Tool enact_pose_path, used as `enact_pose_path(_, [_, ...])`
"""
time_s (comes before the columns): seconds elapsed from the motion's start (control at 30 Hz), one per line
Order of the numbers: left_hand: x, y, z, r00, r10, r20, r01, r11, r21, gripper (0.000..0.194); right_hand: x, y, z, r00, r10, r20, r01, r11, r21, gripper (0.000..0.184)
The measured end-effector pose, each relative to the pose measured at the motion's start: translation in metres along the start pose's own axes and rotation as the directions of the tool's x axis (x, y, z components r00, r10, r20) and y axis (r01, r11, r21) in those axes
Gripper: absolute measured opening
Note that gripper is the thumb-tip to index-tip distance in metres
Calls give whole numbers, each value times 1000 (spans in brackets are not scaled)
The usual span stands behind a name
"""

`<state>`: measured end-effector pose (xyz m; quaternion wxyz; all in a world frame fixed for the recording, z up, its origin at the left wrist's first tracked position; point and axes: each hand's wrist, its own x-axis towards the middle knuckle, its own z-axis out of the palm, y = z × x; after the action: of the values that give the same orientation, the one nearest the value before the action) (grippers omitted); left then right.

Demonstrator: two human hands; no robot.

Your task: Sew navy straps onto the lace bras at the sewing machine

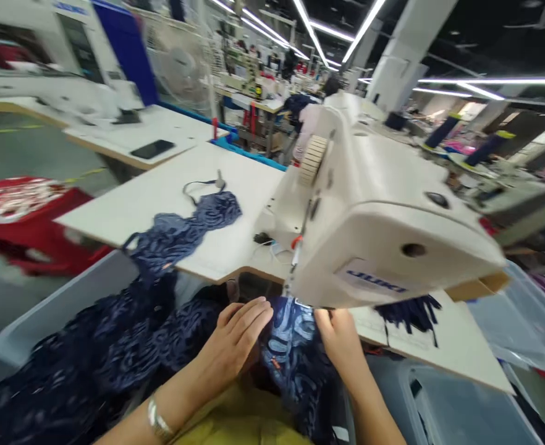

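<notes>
Navy patterned fabric, in the head view: lies just below the front end of the white sewing machine, between both hands, and hangs down toward the lap. Has the left hand beside its left edge, palm down, with the grip unclosed and fingers straight and together, probably to steady that side without bunching the cloth. Has the right hand at the opposite edge, thumb and fingers bent close to the cloth; cannot tell a firm pinch from a light touch there, with part of the grip hidden. Seems held from two sides to spread the upper part fairly flat. Leads off to the left, past the left wrist, to a dark fabric heap spilling over a plastic bin, likely set close for easy reach. Shows beyond that a lighter blue piece draped across the tabletop, with a thin strap at its far end. Shows dark strips bunched right of the machine, handy to the right side.
</notes>
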<state>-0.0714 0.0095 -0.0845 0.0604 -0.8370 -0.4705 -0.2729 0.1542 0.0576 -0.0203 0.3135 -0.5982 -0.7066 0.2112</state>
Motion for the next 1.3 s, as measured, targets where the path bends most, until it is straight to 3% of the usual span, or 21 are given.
enact_pose_path(0.1, [-60, -36, 24, 953, -290, 88, 274, 949, 154, 49, 3, 7, 1, 991, -131, 28, 131, 991, 6, 31])
enact_pose_path(0.2, [-132, -70, 32, 794, -589, 153, 527, 791, 311, 46, 7, 11, 1, 980, -195, 35, 196, 980, -28, 37])
enact_pose_path(0.3, [-190, -88, 28, 645, -713, 275, 601, 696, 394, 40, 7, 10, 1, 981, -195, 12, 195, 978, -79, 42])
enact_pose_path(0.37, [-211, -94, 28, 611, -715, 340, 591, 698, 405, 41, 6, 9, 0, 980, -198, 6, 198, 976, -89, 44])
enact_pose_path(0.47, [-214, -104, 36, 608, -703, 369, 573, 710, 409, 42, 4, 7, 1, 983, -182, -1, 182, 980, -83, 45])
enact_pose_path(0.67, [-188, -126, 50, 592, -697, 404, 585, 717, 380, 35, 2, 17, -1, 994, -94, 48, 97, 993, -67, 48])
enact_pose_path(0.8, [-160, -131, 40, 593, -704, 391, 593, 711, 378, 36, 3, 25, -4, 995, -75, 62, 80, 993, -89, 45])
enact_pose_path(0.93, [-131, -142, 19, 587, -748, 311, 606, 660, 444, 36, 0, 25, -5, 990, 58, 129, -48, 996, -79, 43])
enact_pose_path(1.03, [-130, -161, -6, 512, -842, 170, 659, 512, 551, 37, -5, 21, -3, 980, 154, 123, -147, 987, -64, 39])
enact_pose_path(1.17, [-161, -175, -32, 348, -937, -17, 716, 254, 650, 39, -8, 20, 0, 986, 146, 78, -140, 987, -76, 38])
enact_pose_path(1.23, [-182, -166, -28, 274, -961, -30, 720, 184, 669, 38, -8, 24, 0, 988, 135, 78, -128, 988, -88, 38])
enact_pose_path(1.3, [-201, -150, -12, 204, -979, 5, 720, 154, 677, 38, -6, 29, -1, 988, 123, 91, -114, 988, -102, 39])
